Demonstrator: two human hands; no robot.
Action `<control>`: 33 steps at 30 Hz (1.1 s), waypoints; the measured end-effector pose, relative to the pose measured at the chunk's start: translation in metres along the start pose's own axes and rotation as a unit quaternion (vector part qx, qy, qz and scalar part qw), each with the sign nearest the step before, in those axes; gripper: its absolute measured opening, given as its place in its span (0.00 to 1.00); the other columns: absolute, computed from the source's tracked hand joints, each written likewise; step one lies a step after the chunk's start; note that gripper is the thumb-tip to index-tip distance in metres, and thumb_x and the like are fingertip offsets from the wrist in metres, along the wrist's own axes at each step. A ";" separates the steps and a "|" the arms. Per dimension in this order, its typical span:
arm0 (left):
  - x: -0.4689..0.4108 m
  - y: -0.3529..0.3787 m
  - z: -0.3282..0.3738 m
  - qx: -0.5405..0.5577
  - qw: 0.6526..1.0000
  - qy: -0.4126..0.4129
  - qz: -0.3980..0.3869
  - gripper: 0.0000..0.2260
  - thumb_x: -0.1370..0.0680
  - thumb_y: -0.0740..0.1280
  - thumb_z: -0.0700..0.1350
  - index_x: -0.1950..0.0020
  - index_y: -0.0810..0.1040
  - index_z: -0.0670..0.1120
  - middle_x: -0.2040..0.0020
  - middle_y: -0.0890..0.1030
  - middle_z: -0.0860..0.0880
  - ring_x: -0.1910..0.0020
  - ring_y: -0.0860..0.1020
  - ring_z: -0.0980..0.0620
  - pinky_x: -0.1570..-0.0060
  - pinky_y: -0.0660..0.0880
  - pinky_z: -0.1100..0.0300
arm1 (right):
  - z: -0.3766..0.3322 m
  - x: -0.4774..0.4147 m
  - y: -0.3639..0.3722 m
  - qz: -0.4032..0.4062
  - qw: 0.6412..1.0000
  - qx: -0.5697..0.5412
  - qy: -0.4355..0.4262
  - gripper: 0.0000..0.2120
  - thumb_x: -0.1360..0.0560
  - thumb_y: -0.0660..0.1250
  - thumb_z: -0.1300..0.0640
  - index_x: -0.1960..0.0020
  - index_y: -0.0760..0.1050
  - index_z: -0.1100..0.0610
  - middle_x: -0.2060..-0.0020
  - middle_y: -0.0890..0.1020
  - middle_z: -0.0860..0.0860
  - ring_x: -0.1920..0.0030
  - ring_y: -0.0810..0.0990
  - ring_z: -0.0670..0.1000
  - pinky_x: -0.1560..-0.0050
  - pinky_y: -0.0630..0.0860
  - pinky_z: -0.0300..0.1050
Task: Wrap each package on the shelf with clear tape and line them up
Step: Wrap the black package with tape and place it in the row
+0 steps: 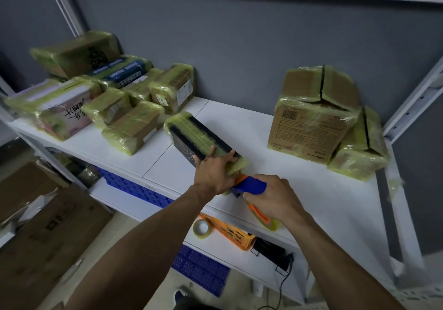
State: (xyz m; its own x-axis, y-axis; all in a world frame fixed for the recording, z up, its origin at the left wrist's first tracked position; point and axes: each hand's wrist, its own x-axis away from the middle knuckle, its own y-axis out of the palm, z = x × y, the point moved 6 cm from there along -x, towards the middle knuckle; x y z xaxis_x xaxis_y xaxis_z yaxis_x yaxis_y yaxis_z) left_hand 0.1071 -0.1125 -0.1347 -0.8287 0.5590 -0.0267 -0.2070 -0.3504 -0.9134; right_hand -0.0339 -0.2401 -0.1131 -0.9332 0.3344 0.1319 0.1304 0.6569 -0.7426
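Yellow-tinted film: layered clear tape, gone greenish yellow, covers every package on the white shelf (pixel 299 178).
Writing: black handwritten characters, upside down from this side, on the pink box (pixel 55 115) at far left. White print on the blue-banded package (pixel 124 70) is too blurred to read. A barcode and a ruled form are printed on the tall cardboard box (pixel 309 127) at right.
Black package (pixel 191 132): a long, slim black box. A broad band of tape runs lengthwise over its top, and both ends are capped in tape. Its left side face carries pale concentric rings and a thin line of print, which is unreadable.
Long axis: diagonal. The far end points back-left and the near end points front-right, close to the shelf's front edge.
Place: mid-shelf, between the left cluster of wrapped packages and the boxes at right, well apart from the boxes.
Left hand (pixel 214 173): clasps the package's near end from above, thumb on the left side face and fingers curled over the top.
Right hand (pixel 273 197): wrapped round the blue handle of the tape dispenser (pixel 251 186), which has orange trim and sits just beside the package's near end. Its yellowish roll shows under the wrist.
Second cardboard box (pixel 362 151): wrapped, set against the tall box's right side.
Lower shelf: a spare tape roll (pixel 202 228) beside an orange basket (pixel 230 234), with a blue crate (pixel 134 187) further left.
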 end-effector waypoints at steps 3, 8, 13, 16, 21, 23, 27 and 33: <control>0.001 -0.001 0.001 -0.004 1.000 -0.009 -0.007 0.27 0.26 0.67 0.62 0.27 0.70 0.61 0.27 0.74 0.55 0.18 0.52 0.45 0.27 0.48 0.26 | -0.006 0.000 -0.002 0.004 1.000 0.025 -0.013 0.13 0.29 0.75 0.43 0.52 0.77 0.49 0.61 0.82 0.45 0.58 0.81 0.48 0.63 0.75 0.41; 0.002 -0.006 0.005 -0.010 1.000 -0.011 -0.021 0.26 0.26 0.68 0.60 0.28 0.72 0.59 0.26 0.73 0.56 0.18 0.53 0.44 0.27 0.50 0.26 | -0.013 -0.002 -0.002 0.007 0.999 0.046 -0.019 0.12 0.29 0.74 0.43 0.53 0.77 0.49 0.62 0.81 0.45 0.60 0.79 0.47 0.64 0.75 0.42; 0.003 -0.009 0.008 -0.018 0.999 -0.017 -0.035 0.26 0.26 0.69 0.59 0.28 0.73 0.59 0.24 0.72 0.54 0.19 0.55 0.43 0.26 0.56 0.30 | -0.009 -0.006 -0.001 -0.008 1.000 0.016 0.008 0.13 0.32 0.74 0.41 0.57 0.78 0.49 0.64 0.82 0.46 0.62 0.80 0.47 0.67 0.72 0.41; 0.003 -0.012 0.009 -0.018 0.999 -0.021 -0.027 0.26 0.27 0.70 0.59 0.29 0.73 0.60 0.27 0.75 0.48 0.20 0.59 0.43 0.28 0.62 0.36 | -0.006 -0.014 -0.008 -0.018 0.997 -0.036 0.065 0.16 0.38 0.76 0.40 0.60 0.82 0.51 0.67 0.82 0.46 0.65 0.81 0.48 0.69 0.71 0.40; 0.003 -0.013 0.009 -0.020 0.999 -0.026 -0.035 0.28 0.27 0.71 0.57 0.27 0.72 0.60 0.25 0.73 0.46 0.20 0.58 0.42 0.27 0.57 0.33 | -0.006 -0.016 -0.007 -0.019 0.998 -0.019 0.052 0.15 0.37 0.76 0.40 0.59 0.82 0.50 0.66 0.82 0.45 0.63 0.82 0.47 0.68 0.76 0.42; 0.003 -0.013 0.009 -0.020 0.999 -0.020 -0.037 0.26 0.27 0.70 0.57 0.28 0.73 0.60 0.24 0.72 0.47 0.20 0.59 0.42 0.27 0.60 0.36 | -0.006 -0.012 -0.005 -0.018 1.000 -0.001 0.024 0.14 0.34 0.77 0.42 0.55 0.80 0.49 0.62 0.82 0.44 0.60 0.81 0.46 0.63 0.81 0.44; 0.003 -0.013 0.011 -0.019 0.999 -0.017 -0.037 0.24 0.26 0.70 0.57 0.29 0.74 0.60 0.25 0.73 0.50 0.20 0.60 0.41 0.27 0.62 0.37 | -0.011 -0.005 0.000 -0.002 0.999 0.048 -0.020 0.14 0.30 0.76 0.42 0.52 0.77 0.49 0.61 0.81 0.44 0.59 0.80 0.46 0.64 0.75 0.41; 0.004 -0.019 0.010 0.001 0.999 -0.023 -0.028 0.24 0.27 0.70 0.56 0.31 0.75 0.62 0.26 0.74 0.51 0.20 0.58 0.43 0.27 0.62 0.39 | 0.010 -0.011 -0.004 -0.012 0.997 -0.056 0.056 0.12 0.34 0.75 0.41 0.59 0.83 0.48 0.68 0.83 0.42 0.64 0.81 0.44 0.69 0.73 0.33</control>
State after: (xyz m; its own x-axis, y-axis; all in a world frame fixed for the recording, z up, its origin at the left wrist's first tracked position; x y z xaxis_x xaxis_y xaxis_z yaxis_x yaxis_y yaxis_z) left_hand 0.1028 -0.1112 -0.1138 -0.8389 0.5425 0.0430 -0.2548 -0.3217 -0.9119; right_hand -0.0275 -0.2529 -0.1181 -0.8941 0.3866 0.2260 0.1506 0.7348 -0.6613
